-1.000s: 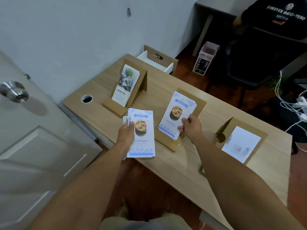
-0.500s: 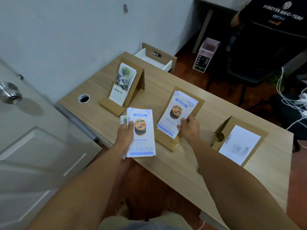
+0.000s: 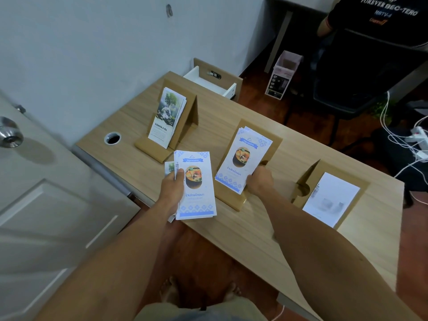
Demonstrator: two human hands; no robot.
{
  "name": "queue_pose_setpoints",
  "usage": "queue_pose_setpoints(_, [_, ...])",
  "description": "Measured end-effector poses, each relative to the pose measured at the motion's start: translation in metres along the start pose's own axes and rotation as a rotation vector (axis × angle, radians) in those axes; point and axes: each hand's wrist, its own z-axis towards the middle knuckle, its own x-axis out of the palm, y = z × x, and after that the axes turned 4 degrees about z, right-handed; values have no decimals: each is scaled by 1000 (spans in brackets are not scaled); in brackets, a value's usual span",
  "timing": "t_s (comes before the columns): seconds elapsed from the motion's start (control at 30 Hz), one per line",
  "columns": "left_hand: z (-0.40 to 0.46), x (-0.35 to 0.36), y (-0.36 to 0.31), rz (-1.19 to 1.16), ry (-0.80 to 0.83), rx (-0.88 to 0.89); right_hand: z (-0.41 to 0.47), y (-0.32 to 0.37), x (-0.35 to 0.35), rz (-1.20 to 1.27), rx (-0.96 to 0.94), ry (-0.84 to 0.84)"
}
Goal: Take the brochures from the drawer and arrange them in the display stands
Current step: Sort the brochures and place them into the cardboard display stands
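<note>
The left hand point(image 3: 172, 189) grips a stack of food brochures point(image 3: 196, 185), thumb curled over the top sheet; at least one tree-cover brochure point(image 3: 169, 167) peeks out behind the stack's left edge. How many sheets the stack holds cannot be counted. The stack hangs over the near edge of the wooden desk point(image 3: 231, 107), partly above the floor.

The right hand point(image 3: 259, 181) pinches the lower right corner of the food brochures in the middle stand point(image 3: 245, 161); at least two sheets show there, slightly fanned at the top. They lean back against the middle display stand point(image 3: 231, 198), bottom edge resting at its front lip.

Three cardboard display stands stand on the desk in a row. The left display stand point(image 3: 185, 117) holds several tree-cover brochures point(image 3: 166, 119), upright and leaning. The right display stand point(image 3: 308, 181) holds a pale white sheet point(image 3: 328, 200) whose print is too blurred to read.

Bare desk lies between the stands and along the near edge to the right. A round cable hole point(image 3: 112, 138) sits near the left corner. Behind the far edge a white drawer point(image 3: 209, 81) stands pulled open. A door point(image 3: 46, 205) with a metal knob point(image 3: 9, 133) closes in on the left side. Beyond the desk are a small bin point(image 3: 284, 72), a person in a dark shirt point(image 3: 382, 26), and white cables point(image 3: 407, 140) on the floor at right.
</note>
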Motion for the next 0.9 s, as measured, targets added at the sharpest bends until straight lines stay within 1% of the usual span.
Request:
queue_pose_setpoints(0.1, [0,4,-3,-20,10,-8,-7,-1,0,6,5,45])
queue_pose_setpoints(0.2, [-2,8,-6,-56,30,-26,-15,-1,-3,30,6,30])
queue_pose_setpoints(0.23, [-3,10,-7,-69,39,-38,-17,0,-3,80,10,32])
queue_pose_setpoints(0.27, [-5,12,-8,-85,50,-53,-20,3,-3,187,15,55])
queue_pose_setpoints(0.33, [-10,19,-9,-107,75,-74,-30,11,-5,481,42,175])
queue_pose_setpoints(0.37, [-14,23,-9,-121,87,-77,-37,14,-8,591,50,241])
queue_pose_setpoints(0.4, [-17,26,-9,-130,98,-83,-42,17,-9,648,47,292])
queue_pose_setpoints(0.5, [-31,37,-6,-160,133,-85,-56,15,-11,690,7,375])
queue_pose_setpoints(0.6, [-47,48,-1,-218,143,-99,-65,5,-12,676,-45,411])
queue_pose_setpoints(0.77, [-72,58,21,-265,94,-125,-80,-18,-16,729,-54,453])
queue_pose_setpoints(0.9, [-92,59,39,-213,42,-94,-94,-43,-19,712,-52,445])
